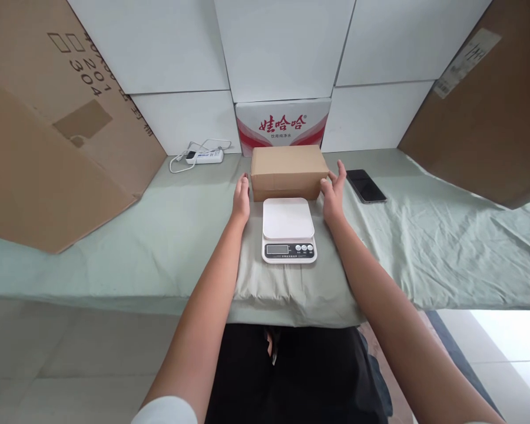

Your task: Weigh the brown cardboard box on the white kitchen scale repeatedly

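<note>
A closed brown cardboard box lies on the cloth behind a white digital kitchen scale. Its left end has my left hand beside it, with the fingers stretched out and a small gap showing. At the opposite end is my right hand, its fingers apart and its thumb at the box's front corner. That thumb seems to touch the cardboard. The scale's plate carries nothing, and its display looks blank.
A black phone lies right of my right hand. A white power strip with a cable sits at the back left. Large cartons flank the green-cloth table. A red-and-white printed carton stands behind the box.
</note>
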Motion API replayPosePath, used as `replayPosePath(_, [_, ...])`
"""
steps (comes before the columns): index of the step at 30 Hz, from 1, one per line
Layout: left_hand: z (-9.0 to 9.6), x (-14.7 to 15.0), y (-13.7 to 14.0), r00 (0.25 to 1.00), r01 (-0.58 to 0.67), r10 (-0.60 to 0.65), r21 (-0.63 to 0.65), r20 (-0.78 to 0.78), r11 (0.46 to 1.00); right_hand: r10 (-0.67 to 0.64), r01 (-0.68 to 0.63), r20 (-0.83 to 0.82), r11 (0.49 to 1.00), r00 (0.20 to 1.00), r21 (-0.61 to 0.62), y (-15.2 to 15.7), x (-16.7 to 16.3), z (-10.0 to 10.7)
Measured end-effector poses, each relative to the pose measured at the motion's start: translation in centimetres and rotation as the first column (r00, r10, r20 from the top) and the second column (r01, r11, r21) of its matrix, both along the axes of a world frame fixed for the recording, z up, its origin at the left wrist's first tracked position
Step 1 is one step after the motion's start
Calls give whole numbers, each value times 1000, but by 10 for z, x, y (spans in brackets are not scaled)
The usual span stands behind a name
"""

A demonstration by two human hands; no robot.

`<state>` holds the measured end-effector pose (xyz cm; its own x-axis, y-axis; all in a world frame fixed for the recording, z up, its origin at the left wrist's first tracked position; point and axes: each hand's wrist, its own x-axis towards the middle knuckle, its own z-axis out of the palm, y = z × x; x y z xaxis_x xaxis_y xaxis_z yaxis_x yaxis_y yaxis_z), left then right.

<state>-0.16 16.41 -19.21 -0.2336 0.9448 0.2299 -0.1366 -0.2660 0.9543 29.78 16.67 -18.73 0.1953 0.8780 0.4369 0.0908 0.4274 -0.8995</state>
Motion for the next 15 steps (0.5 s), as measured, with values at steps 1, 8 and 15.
replayPosePath(1, [0, -1, -1, 1000, -28, 28, -12, 4, 1000, -20, 20, -8, 1000, 1000, -10, 1, 4, -1])
replayPosePath(8, [7, -3, -7, 999, -43, 44, -48, 7, 998, -49, 35, -105, 991, 993, -132, 1, 4, 2])
replayPosePath(15, [16, 6, -16, 997, 71, -71, -61, 4, 996, 83, -85, -26, 992, 996, -91, -2, -5, 7])
